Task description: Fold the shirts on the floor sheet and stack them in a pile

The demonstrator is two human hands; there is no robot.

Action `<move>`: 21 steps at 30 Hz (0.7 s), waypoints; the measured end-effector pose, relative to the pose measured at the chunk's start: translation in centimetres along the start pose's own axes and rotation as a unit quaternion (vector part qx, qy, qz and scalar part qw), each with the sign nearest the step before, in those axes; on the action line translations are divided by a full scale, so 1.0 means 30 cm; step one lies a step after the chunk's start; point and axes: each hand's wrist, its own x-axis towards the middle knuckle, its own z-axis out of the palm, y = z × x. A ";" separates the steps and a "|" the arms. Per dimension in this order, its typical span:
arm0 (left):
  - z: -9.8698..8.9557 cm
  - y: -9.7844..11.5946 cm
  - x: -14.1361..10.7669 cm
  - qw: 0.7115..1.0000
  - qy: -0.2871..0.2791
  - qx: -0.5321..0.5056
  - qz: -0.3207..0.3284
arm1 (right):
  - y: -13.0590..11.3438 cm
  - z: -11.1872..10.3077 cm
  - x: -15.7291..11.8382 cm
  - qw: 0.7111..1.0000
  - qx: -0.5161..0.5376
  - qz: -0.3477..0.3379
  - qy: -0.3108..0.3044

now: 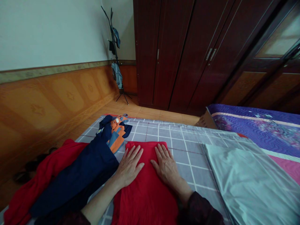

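My left hand [129,165] and my right hand [166,164] lie flat side by side on a folded red cloth garment [146,193], fingers spread and holding nothing. The garment rests on a grey checked bedsheet [187,153]. Just left of my left hand is a long navy garment [77,178], partly over a loose red garment [39,176]. Beyond them lies a crumpled orange and blue garment [116,132]. To the right of my right hand lies a folded pale silver-grey fabric [248,184].
A purple patterned quilt [255,128] covers the bed's far right, with a cardboard piece [206,120] at its corner. Beyond the bed edge is a tiled floor, with dark shoes [25,172] at left. A dark wooden wardrobe [187,53] and a clothes stand [116,53] stand behind.
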 end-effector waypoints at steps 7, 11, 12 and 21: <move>-0.023 -0.137 0.072 0.985 0.121 -0.024 -0.124 | 0.055 0.032 0.013 0.999 -0.003 0.034 0.037; -0.052 -0.165 0.123 0.981 0.125 -0.011 -0.150 | 0.052 0.039 0.008 0.999 0.001 0.027 0.044; -0.057 -0.164 0.136 0.980 0.129 -0.010 -0.153 | 0.050 0.038 0.007 0.999 0.001 0.028 0.046; -0.050 -0.163 0.174 0.972 0.157 0.000 -0.173 | 0.027 0.036 -0.002 0.998 0.007 -0.013 0.064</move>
